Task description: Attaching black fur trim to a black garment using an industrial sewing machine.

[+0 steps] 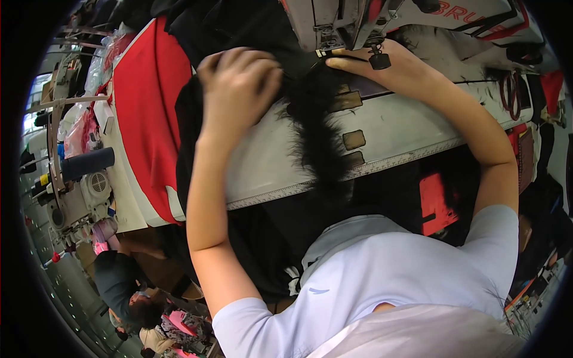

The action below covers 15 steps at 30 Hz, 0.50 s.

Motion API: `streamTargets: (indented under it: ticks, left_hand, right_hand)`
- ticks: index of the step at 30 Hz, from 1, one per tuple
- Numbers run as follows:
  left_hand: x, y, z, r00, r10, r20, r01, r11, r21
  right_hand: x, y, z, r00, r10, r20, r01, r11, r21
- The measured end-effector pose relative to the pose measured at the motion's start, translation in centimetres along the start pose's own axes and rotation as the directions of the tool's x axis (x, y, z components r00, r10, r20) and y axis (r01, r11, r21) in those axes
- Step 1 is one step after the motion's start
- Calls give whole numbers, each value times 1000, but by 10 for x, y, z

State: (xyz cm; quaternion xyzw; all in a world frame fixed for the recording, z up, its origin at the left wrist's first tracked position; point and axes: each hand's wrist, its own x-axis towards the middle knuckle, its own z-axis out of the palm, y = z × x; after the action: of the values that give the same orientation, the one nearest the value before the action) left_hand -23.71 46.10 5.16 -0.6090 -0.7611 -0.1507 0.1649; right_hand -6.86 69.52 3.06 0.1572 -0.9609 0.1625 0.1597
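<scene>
A long strip of black fur trim (319, 131) hangs over the near edge of the sewing table from beside the needle area of a sewing machine (334, 27). Close to the presser foot, my right hand (391, 68) has its thumb and forefinger on the upper end of the trim, closed on it. Black cloth (239, 27) spreads behind and to the left. My left hand (239, 80) is over this cloth, fingers bent and smeared by motion; whether it grips anything is not visible.
Red cloth (146, 113) drapes over the table's left side. A ruler strip (412, 150) runs along the near edge of the pale tabletop (262, 167), with brown patches (353, 139) on it. A motor (95, 186) stands at left; another person (122, 283) sits lower left.
</scene>
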Motion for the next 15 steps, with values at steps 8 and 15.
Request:
streamTargets:
  ticks: [8, 15]
  left_hand:
    - [-27, -15, -40, 971, -201, -128, 237, 846, 478]
    - [13, 77, 17, 988, -144, -58, 152, 975, 164]
  right_hand:
    - [1, -12, -1, 997, 64, 31, -62, 995, -78]
    - [-1, -7, 1, 1000, 2, -20, -4, 995, -98]
